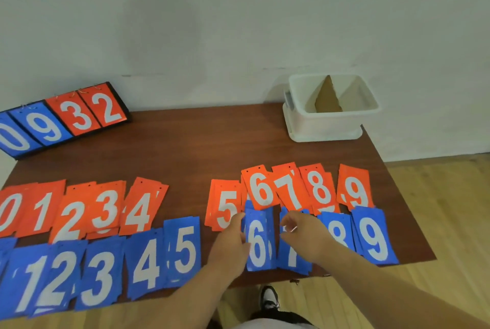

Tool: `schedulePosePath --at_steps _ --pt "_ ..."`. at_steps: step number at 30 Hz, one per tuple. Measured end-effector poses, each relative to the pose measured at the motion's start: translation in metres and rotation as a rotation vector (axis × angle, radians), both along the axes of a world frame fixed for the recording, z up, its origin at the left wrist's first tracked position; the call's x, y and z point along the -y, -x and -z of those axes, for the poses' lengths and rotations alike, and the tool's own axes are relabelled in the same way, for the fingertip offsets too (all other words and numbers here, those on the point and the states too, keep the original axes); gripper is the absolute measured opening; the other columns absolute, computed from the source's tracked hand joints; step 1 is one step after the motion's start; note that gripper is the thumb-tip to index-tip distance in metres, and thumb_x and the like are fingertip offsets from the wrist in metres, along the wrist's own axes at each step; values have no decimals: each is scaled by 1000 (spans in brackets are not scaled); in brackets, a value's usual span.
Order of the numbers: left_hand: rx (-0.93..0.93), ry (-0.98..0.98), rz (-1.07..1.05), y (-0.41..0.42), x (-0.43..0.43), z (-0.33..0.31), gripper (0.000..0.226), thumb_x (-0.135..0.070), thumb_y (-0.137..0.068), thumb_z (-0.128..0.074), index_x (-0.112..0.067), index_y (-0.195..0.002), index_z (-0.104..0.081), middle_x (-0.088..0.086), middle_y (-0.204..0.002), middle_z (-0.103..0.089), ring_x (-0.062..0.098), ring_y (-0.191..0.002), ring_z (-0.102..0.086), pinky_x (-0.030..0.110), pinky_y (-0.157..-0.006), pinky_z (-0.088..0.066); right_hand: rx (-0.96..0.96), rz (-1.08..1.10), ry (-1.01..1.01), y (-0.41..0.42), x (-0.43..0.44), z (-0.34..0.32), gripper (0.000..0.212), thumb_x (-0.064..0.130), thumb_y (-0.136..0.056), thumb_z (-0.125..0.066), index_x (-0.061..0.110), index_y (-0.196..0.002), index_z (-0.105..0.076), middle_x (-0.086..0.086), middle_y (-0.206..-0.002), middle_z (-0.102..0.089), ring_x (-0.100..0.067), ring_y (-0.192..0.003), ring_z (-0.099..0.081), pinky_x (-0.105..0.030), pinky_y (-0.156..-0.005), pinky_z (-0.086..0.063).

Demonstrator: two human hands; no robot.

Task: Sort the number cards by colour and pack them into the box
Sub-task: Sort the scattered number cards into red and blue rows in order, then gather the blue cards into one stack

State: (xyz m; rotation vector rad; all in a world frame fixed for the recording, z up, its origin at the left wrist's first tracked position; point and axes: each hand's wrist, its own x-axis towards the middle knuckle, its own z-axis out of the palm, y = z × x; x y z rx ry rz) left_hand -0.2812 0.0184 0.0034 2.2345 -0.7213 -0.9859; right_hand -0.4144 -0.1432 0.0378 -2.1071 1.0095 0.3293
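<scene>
Number cards lie in two rows on the brown table (185,148). The far row is orange, with piles 0 to 4 at the left and 5 to 9 at the right. The near row is blue and runs up to the blue 9 pile (373,238) at the right.

The left hand (229,241) lies on the left edge of the blue 6 pile (258,246), just below the orange 5 pile (225,204). Its fingers curl against that edge, but I cannot tell whether they clasp the cards or only touch them.

The right hand (307,233) is over the far end of the blue 7 pile (291,257). Its thumb and forefinger are bent in a narrow pinch at the top of those cards. A small shiny thing (293,229) shows between the fingers, too small to name.

The white plastic box (331,114) stands at the far right corner of the table, well apart from both hands. A cardboard divider (327,98) stands upright inside it. At the far left a flip scoreboard (61,119) shows a blue 0 and 9 and an orange 3 and 2.
</scene>
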Motion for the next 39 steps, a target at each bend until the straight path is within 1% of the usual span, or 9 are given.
schedulePosePath --at_steps 4,7,9,13,19,25,29,34,39 --pt "109 -103 -19 5 8 5 68 -31 -95 -63 -38 -152 -27 -11 -119 -62 11 -108 -62 33 -91 -56 -35 -100 76 2 22 6 35 31 -95 -61 28 -129 -57 6 -132 -53 -14 -114 -54 -21 -82 -45" --pt "270 -154 -25 5 9 1 69 -45 -94 -64 -33 -152 -28 -7 -141 -53 16 -127 -54 31 -97 -50 -38 -151 165 -5 28 5 44 40 -91 -64 33 -133 -53 8 -138 -50 -15 -123 -49 -29 -95 -50" --pt "340 -168 -50 3 6 -6 67 -48 -95 -62 -32 -151 -30 -7 -145 -49 16 -132 -49 32 -101 -47 -37 -212 237 -15 26 0 50 47 -88 -65 35 -134 -50 8 -138 -50 -16 -125 -47 -34 -101 -48" --pt "492 -207 -102 -15 -21 -20 59 -52 -95 -57 -33 -146 -36 -7 -136 -51 16 -126 -48 32 -101 -45 -41 -338 294 -46 16 -7 65 53 -87 -63 33 -145 -41 3 -150 -38 -23 -137 -37 -42 -110 -40" --pt "601 -310 -300 -61 -104 -37 63 -56 -95 -54 -30 -149 -37 -1 -142 -46 23 -130 -45 38 -101 -44 20 -476 286 -112 -27 -14 65 54 -86 -58 31 -145 -42 -1 -150 -37 -28 -135 -37 -44 -111 -37" --pt "534 -323 -562 -124 -204 -33 66 -53 -91 -62 -28 -149 -41 5 -142 -46 28 -133 -42 47 -103 -44 53 -589 271 -196 -91 -19 68 54 -84 -61 32 -145 -41 -1 -155 -32 -27 -140 -34 -43 -112 -38" --pt "534 -295 -633 -180 -276 -29 63 -47 -89 -66 -24 -145 -48 7 -134 -50 30 -125 -47 46 -99 -45 70 -609 280 -264 -153 -24 66 52 -85 -61 29 -144 -42 -2 -151 -34 -29 -135 -37 -46 -109 -40" --pt "512 -338 -661 -255 -371 -22 66 -46 -87 -70 -21 -144 -49 10 -136 -49 32 -128 -47 47 -104 -44 82 -633 268 -345 -243 -22 65 53 -84 -61 30 -143 -44 0 -146 -40 -27 -132 -41 -43 -109 -40" --pt "394 -398 -701 -305 -444 -8 64 -44 -87 -70 -30 -145 -45 5 -136 -41 30 -122 -45 40 -99 -45 79 -756 235 -397 -332 -10 65 48 -89 -62 27 -146 -41 -3 -150 -35 -29 -137 -35 -41 -110 -38"
